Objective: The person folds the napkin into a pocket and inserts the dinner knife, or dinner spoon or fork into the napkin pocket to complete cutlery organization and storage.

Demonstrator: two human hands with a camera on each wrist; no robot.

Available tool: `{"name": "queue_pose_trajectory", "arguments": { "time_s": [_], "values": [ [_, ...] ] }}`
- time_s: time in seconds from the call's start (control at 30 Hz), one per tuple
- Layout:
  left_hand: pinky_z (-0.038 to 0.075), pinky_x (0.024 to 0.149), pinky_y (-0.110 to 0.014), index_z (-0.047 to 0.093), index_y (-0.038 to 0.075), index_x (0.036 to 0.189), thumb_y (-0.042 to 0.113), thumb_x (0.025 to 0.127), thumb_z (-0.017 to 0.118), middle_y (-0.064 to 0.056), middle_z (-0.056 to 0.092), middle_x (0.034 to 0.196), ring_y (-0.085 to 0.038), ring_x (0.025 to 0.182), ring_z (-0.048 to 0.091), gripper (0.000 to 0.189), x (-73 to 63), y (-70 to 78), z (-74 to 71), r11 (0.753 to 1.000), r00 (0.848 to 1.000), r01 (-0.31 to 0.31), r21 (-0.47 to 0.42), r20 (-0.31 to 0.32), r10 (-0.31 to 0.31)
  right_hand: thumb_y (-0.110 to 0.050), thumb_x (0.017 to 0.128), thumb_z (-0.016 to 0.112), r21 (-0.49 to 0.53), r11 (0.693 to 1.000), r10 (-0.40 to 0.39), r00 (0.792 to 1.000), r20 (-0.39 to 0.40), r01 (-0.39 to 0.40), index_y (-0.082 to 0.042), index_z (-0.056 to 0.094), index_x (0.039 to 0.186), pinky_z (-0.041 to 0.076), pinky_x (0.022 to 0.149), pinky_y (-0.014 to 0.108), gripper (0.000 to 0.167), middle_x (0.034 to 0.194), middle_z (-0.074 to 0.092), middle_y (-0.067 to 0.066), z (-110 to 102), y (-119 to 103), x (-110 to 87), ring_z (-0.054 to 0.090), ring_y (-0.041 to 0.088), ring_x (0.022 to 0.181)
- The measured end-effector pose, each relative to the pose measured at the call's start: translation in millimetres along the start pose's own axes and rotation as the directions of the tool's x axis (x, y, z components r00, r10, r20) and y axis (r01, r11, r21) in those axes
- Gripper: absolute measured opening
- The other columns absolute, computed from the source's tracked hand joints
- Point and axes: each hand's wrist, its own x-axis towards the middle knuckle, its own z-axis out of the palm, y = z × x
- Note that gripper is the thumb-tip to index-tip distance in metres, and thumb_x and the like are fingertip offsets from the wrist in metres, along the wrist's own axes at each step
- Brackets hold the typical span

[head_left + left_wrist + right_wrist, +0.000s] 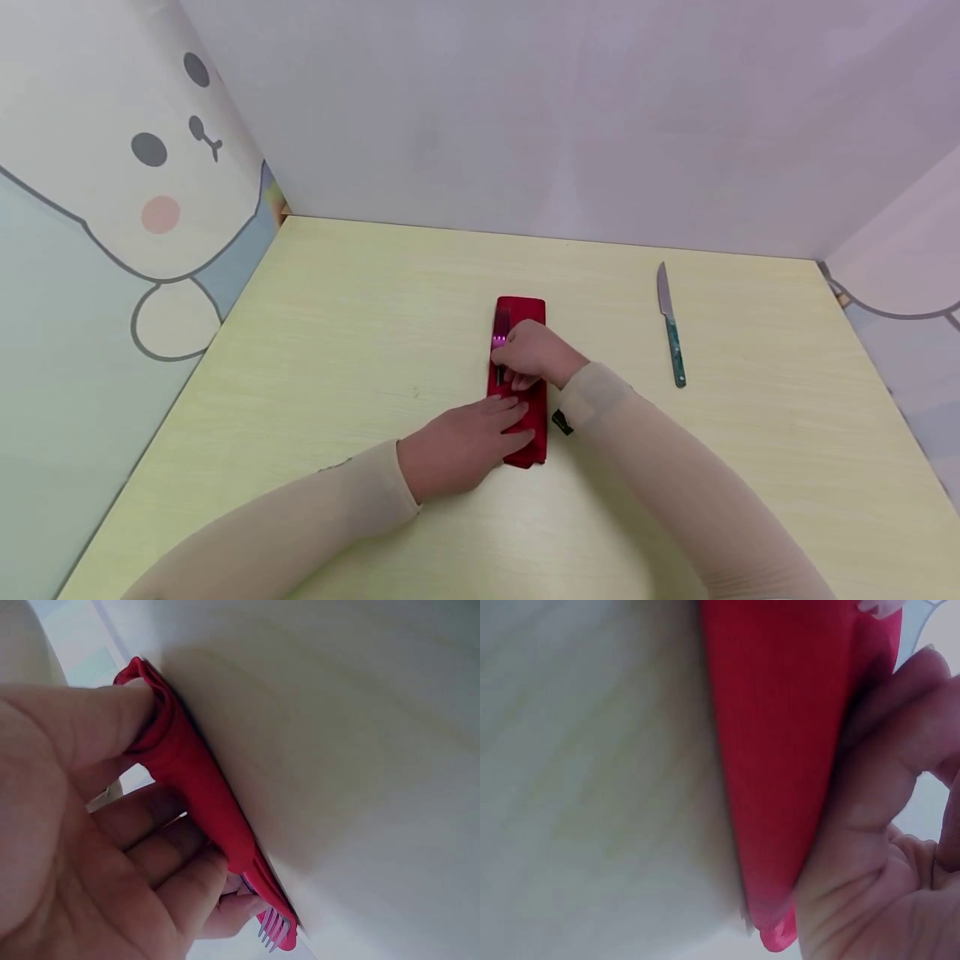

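Note:
A red cloth napkin (537, 417), folded into a long narrow strip, lies on the table in front of me. Along its far left part is a fork (500, 340), tines pointing away. My right hand (534, 354) curls over the napkin and pinches the fork below its tines; its fingers hide part of the handle. The left hand (465, 442) rests spread fingers on the nearer half of the napkin. In the left wrist view, the left thumb (124, 712) touches the folded layers at the napkin's end, and the fork's tines (274, 928) show at the far end.
A knife (671, 325) with a green handle lies to the right, blade pointing away. A small black object (562, 422) shows beside the right sleeve. The pale wooden table (360, 308) is bounded by a plain back wall (510, 117) and cartoon-printed side panels (97, 275).

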Motion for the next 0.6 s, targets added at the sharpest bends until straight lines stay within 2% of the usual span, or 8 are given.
{"name": "queue_pose_trajectory", "arguments": {
  "time_s": [0.17, 0.37, 0.6],
  "values": [
    [0.034, 0.117, -0.029, 0.062, 0.019, 0.144, 0.026, 0.100, 0.071, -0.003, 0.058, 0.147, -0.020, 0.142, 0.047, 0.046, 0.0, 1.2, -0.8, 1.000, 1.000, 0.005, 0.001, -0.019, -0.005, -0.025, 0.096, 0.067, -0.054, 0.998, -0.016, 0.999, -0.034, 0.014, -0.005, 0.066, 0.064, 0.056, 0.053, 0.027, 0.038, 0.062, 0.067, 0.010, 1.9, 1.6, -0.2, 0.062, 0.016, 0.048],
    [0.035, 0.116, -0.029, 0.063, 0.019, 0.141, 0.026, 0.099, 0.071, -0.003, 0.060, 0.144, -0.021, 0.140, 0.049, 0.043, 0.0, 1.0, 0.5, 1.000, 0.999, 0.000, 0.005, -0.052, 0.001, -0.027, 0.095, 0.066, -0.121, 0.992, -0.025, 0.999, -0.024, 0.022, -0.009, 0.060, 0.057, 0.048, 0.048, 0.027, 0.043, 0.055, 0.060, 0.007, 1.2, 1.2, -2.0, 0.055, 0.015, 0.047],
    [0.034, 0.117, -0.029, 0.061, 0.017, 0.144, 0.017, 0.100, 0.067, -0.005, 0.056, 0.148, -0.022, 0.144, 0.045, 0.045, -1.7, -0.3, -2.9, 0.996, 1.000, 0.011, -0.083, 0.006, -0.011, -0.027, 0.095, 0.065, -0.121, 0.993, -0.011, 1.000, -0.014, 0.009, -0.009, 0.060, 0.056, 0.047, 0.046, 0.026, 0.043, 0.055, 0.061, 0.007, 0.5, 2.2, -1.1, 0.054, 0.015, 0.046]
  ]
}}
